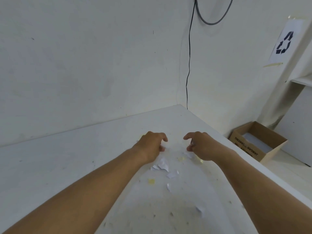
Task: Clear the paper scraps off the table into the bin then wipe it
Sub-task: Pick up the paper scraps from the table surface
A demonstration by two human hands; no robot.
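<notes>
Both hands are hovering over the counter [67, 166], left hand [150, 146] and right hand [200, 146] with fingers loosely curled, possibly holding nothing. Paper scraps [163, 165] are lying just nearer than the hands; the box [258, 142] is sitting beyond the counter's right edge.

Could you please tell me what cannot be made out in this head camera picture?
- Whether the left hand or right hand holds a scrap: curled fingers hide the palms.
- The cardboard box print: upside down, blurred.
- The box's contents: its walls hide the bottom.
- The paper scraps against the white table: small pieces blend in.
</notes>
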